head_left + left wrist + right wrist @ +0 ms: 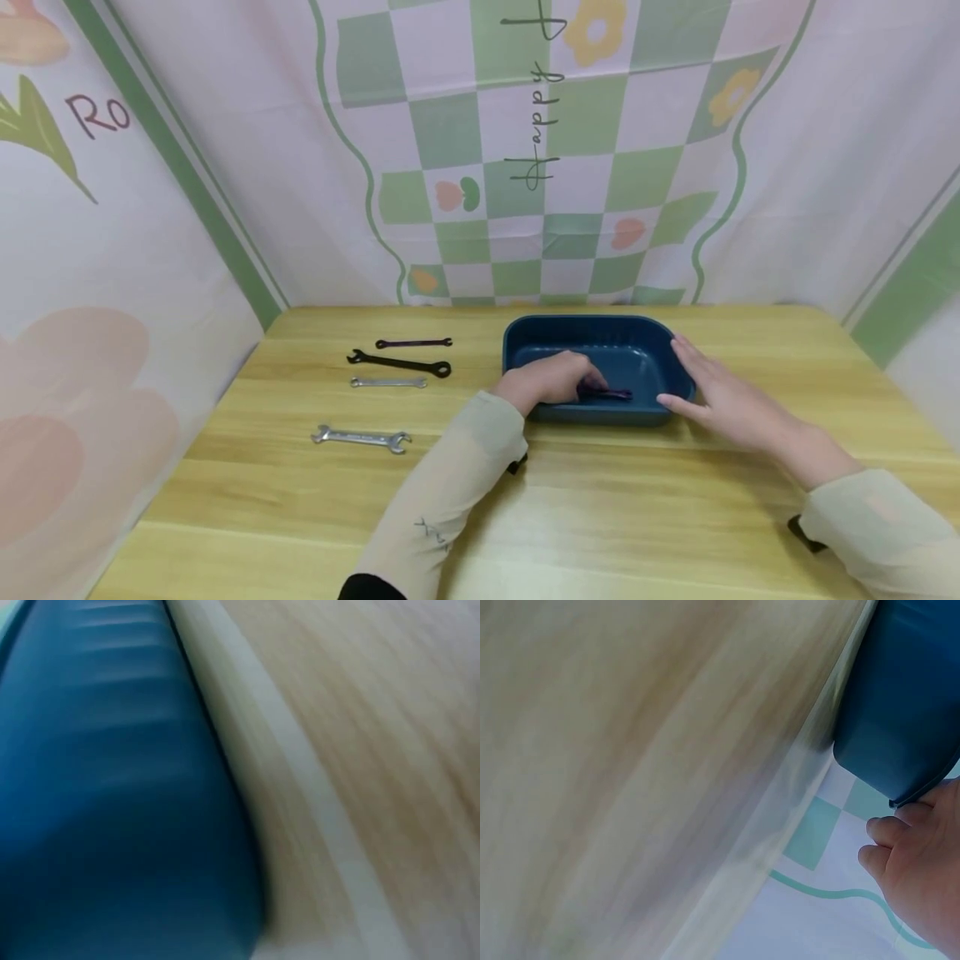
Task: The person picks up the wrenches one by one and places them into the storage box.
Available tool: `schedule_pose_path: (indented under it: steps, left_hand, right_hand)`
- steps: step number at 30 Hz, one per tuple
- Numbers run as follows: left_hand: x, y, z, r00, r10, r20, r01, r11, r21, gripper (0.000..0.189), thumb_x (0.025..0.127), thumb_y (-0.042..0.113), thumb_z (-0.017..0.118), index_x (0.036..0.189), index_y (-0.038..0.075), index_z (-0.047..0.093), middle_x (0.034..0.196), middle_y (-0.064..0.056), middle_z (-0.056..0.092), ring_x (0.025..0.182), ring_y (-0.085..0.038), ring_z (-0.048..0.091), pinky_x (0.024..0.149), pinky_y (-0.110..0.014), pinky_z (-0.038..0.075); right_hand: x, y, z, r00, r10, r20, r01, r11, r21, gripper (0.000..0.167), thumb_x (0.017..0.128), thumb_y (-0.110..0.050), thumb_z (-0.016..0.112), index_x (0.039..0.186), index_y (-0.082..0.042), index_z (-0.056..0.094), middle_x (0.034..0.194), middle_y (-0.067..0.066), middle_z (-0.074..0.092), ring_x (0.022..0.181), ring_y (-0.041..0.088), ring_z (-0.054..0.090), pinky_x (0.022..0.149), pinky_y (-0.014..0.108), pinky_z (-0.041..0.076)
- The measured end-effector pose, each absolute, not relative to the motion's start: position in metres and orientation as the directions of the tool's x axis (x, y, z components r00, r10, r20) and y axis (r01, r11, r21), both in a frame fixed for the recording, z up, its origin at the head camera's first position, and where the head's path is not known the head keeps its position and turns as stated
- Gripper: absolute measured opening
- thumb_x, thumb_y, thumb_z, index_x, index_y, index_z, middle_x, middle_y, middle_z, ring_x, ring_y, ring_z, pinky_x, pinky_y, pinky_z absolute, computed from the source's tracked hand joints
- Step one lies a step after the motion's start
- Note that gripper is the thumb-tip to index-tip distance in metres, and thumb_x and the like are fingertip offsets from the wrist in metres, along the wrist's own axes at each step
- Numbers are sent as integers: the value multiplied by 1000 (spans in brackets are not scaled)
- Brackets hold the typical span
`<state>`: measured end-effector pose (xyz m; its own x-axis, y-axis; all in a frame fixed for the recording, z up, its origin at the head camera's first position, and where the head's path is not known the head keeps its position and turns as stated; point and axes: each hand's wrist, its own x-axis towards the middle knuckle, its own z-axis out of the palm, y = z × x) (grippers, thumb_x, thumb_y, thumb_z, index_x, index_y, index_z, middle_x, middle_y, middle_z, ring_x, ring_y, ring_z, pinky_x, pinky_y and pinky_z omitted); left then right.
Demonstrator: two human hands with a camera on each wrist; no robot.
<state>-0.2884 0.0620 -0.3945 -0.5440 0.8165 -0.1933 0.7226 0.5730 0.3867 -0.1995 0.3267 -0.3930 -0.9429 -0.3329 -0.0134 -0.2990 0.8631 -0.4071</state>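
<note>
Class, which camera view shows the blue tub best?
The head view, because the blue tub shows its rim and inside. The left wrist gives only a blurred, close wall; right wrist, cropped outer walls.

Your basin (600, 417) is dark blue, the half-hidden wrench (619, 394) inside perhaps purple, your sleeves (457, 475) beige, the table (637, 517) yellow wood-grained, the backdrop (517, 142) checked green and white.

Way in lies from above

The tub (600, 415) is open between the left hand (555, 379) and the right hand (731, 408), though a wrench (619, 394) held by the left juts into that gap; a raised wall bars any flat slide in from the table (637, 508), bare in front; the left sleeve (446, 487) slants between that bare stretch and four low, spaced-out wrenches (397, 362); a cloth (510, 250) hangs close behind
</note>
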Motion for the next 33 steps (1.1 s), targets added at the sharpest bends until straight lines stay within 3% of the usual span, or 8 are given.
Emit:
schedule_pose_path:
  steps: [12,25,33]
  left_hand:
    - [-291,61,-398,-523,828,-203,734,559,386,50,95,-11,63,137,16,67,136,2,64,122,-9,59,93,-14,47]
    - [-292,62,-399,-507,836,-210,752,548,366,47,96,-7,64,138,15,67,136,0,64,122,-10,59,95,-15,46]
    - [-292,61,-396,-521,823,-227,720,567,401,54,96,-16,53,136,17,69,135,3,65,123,-9,59,96,-15,46]
  right_hand:
    - [-201,327,-395,-943,-331,-29,-287,857,-428,97,103,-51,57,164,-9,-5,169,18,-7,147,56,12,112,73,18]
    - [-201,328,-396,-945,-325,-32,-285,867,-408,98,102,-53,57,164,-8,-3,169,21,-2,146,57,15,111,73,19]
    - [-201,327,-395,-945,-324,-36,-282,868,-409,98,102,-53,57,164,-8,-4,169,20,-4,146,57,15,111,73,19]
